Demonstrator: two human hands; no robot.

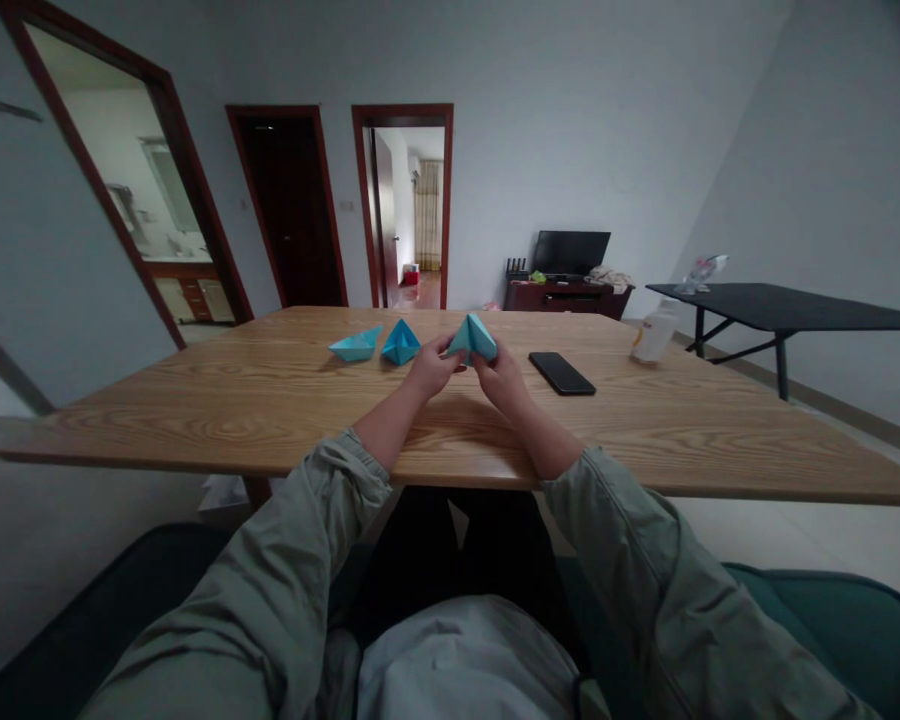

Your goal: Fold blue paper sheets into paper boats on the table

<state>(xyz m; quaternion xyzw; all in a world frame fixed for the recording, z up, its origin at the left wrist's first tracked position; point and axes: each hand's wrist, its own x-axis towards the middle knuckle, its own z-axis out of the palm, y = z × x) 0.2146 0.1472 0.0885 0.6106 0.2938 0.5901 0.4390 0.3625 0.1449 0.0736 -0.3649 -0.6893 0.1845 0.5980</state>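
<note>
Left hand: the left hand (433,366) is closed, its fingertips pinching the lower left edge of a folded piece of blue paper (471,338).

Right hand: the right hand (501,378) is also closed and grips the same paper from the lower right. The fingers curl behind it, so the exact finger placement is hard to tell.

Held paper: the blue paper is raised just above the table (195,430), its peak upward. Holding it from both sides, with the wrists turned inward, seems to keep the folded shape steady and in front of the person.

Nearby folds: a flatter blue paper boat (356,344) and a peaked blue paper fold (400,343) rest on the table, just left of the hands and near each other. Their placement off to one side leaves the space between the forearms for handling.

Other table items: a black smartphone (562,373) lies flat to the right of the hands, and a white plastic bottle (654,335) lies farther right, near the table edge.

Room: beyond the table stand a low dark cabinet (568,296) with a flat-screen monitor (571,252) and, to the right, a black table (787,312).
</note>
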